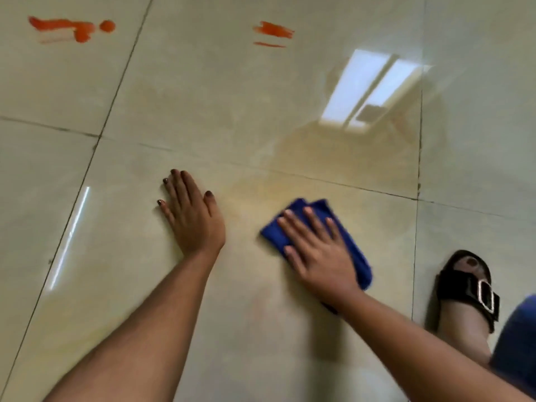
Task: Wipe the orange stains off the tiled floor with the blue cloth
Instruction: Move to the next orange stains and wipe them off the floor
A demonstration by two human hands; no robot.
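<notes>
The blue cloth point(316, 242) lies folded on the tiled floor point(232, 117), low and right of centre, and the right hand point(316, 250) sits flat on top of it, fingers spread and palm pressing down. There is no pinch in that grip; it looks like a flat press that spreads weight across the cloth so it can rub. Just to its left, apart from the cloth, the left hand point(193, 216) is planted palm-down on bare tile with fingers together and thumb out, holding nothing. Judging by the straight arm, it props the person up while they lean forward.

Around the cloth the tile carries a faint yellowish haze, likely thinned residue, so this patch reads as nearly done. The real work is far off: a bold orange smear with a round dot point(69, 29) sits at the top left, and a second set of orange streaks point(272, 33) at top centre, both well apart from the cloth and untouched.

The floor is glossy pale-beige tile with dark grout lines, mirroring a bright window point(368, 91). A foot in a black buckled sandal point(470, 288) stands at the right edge.
</notes>
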